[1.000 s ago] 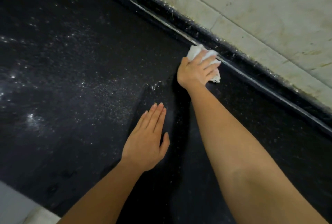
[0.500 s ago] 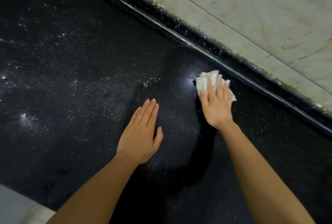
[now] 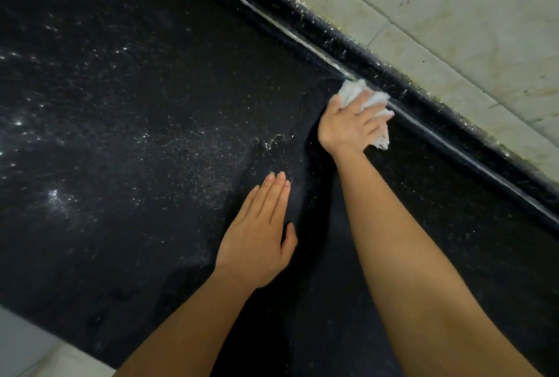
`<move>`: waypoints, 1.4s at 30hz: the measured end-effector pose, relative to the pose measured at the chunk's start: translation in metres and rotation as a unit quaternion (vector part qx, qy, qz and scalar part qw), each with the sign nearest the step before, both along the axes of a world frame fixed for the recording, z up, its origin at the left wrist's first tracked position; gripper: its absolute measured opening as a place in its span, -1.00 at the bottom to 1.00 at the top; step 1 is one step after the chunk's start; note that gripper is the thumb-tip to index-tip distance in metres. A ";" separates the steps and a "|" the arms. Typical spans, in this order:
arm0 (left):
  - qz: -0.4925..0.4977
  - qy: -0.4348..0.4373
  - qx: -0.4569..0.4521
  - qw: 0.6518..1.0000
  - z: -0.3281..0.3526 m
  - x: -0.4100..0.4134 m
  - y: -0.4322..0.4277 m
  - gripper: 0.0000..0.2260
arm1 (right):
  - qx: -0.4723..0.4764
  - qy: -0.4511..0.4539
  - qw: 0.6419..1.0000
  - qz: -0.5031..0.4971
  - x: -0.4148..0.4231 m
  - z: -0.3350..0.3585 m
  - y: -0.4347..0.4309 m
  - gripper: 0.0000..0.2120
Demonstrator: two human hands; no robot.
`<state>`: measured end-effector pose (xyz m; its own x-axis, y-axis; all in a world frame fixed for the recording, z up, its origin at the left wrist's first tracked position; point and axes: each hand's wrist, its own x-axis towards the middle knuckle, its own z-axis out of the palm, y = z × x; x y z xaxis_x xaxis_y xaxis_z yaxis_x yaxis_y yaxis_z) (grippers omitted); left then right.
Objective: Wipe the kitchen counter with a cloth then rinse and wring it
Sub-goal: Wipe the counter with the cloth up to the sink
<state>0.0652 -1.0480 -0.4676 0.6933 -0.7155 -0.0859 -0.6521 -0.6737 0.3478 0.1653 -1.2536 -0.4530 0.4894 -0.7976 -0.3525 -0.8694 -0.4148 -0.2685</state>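
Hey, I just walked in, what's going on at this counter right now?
A person is wiping a black counter. Their right hand holds a crumpled white cloth down on the counter at its back edge, right where it meets the raised black strip under the tiled wall. The left hand rests flat on the counter, fingers straight. Pale specks lie scattered to the left.

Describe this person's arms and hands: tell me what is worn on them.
Nothing is worn. The left forearm and right forearm are bare to the frame's edge, no sleeve in sight. The left hand and right hand carry no glove, ring, watch or bracelet. Visible nails are short.
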 end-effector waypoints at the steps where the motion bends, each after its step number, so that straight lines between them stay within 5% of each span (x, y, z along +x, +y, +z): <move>1: 0.000 0.001 0.000 1.000 0.000 0.000 0.000 -0.43 | 0.010 -0.003 1.000 0.023 0.017 0.001 0.010 -0.38; 5: 0.005 0.004 -0.010 1.000 0.000 0.001 0.000 -0.43 | 0.031 -0.017 0.986 0.161 0.058 0.003 0.049 -0.42; 12: 0.006 0.005 -0.011 1.000 0.000 0.001 0.001 -0.43 | 0.027 -0.020 0.914 0.405 0.020 0.010 0.041 -0.48; 22: -0.010 0.061 -0.074 0.995 0.002 0.004 0.006 -0.43 | -0.034 0.029 0.987 0.152 -0.079 0.007 -0.010 -0.47; 29: -0.020 0.139 -0.154 0.978 0.023 0.005 0.043 -0.51 | -0.006 0.028 0.985 0.168 -0.099 0.008 0.060 -0.46; 35: 0.149 0.061 -0.145 0.976 0.017 -0.005 0.152 -0.50 | 0.036 0.014 0.959 0.280 -0.094 0.013 0.144 -0.47; 42: 0.384 0.011 -0.118 0.916 0.012 0.011 0.228 -0.50 | 0.042 0.031 0.883 0.466 -0.135 0.018 0.207 -0.48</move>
<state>0.0767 -0.8202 -0.4558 0.9998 -0.0183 -0.0125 -0.0084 -0.8349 0.5503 0.0302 -1.0465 -0.4355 0.8972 -0.0290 -0.4407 -0.1755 -0.9391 -0.2956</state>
